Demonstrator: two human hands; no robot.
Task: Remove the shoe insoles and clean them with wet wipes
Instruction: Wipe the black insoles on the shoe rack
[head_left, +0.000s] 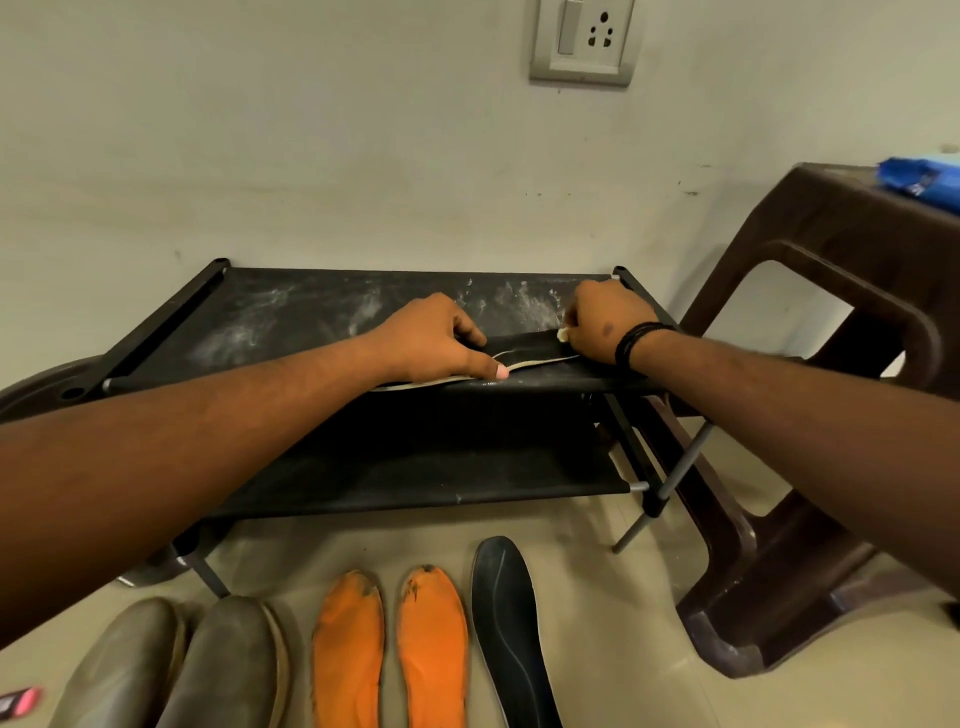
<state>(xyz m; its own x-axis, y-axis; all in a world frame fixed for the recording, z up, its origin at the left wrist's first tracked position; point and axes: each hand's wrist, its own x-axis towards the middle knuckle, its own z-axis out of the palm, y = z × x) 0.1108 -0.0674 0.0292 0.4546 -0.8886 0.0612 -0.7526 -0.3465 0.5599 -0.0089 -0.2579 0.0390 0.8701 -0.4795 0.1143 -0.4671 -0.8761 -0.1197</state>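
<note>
On the top shelf of the black fabric shoe rack, against the wall, a dark insole with a pale edge is laid flat along the front rail. It is pinned at its near end by the left hand, thumb pressed down on the rim and fingers curled over the surface, apparently so that it cannot slide while being rubbed. A small wad of pale wet wipe is pinched in the right hand, fingers closed round it and pressed onto the insole's far end; wiping is judged to be in hand. White smears are noted across the shelf fabric behind. On the floor below, an insole row is set out: two grey-brown insoles, two orange insoles with dark scuffed toes, and one dark insole, probably the mate. Whether these are already cleaned cannot be told. A brown plastic chair stands at right, with a blue packet on it, possibly the wipes, kept within reach.
</note>
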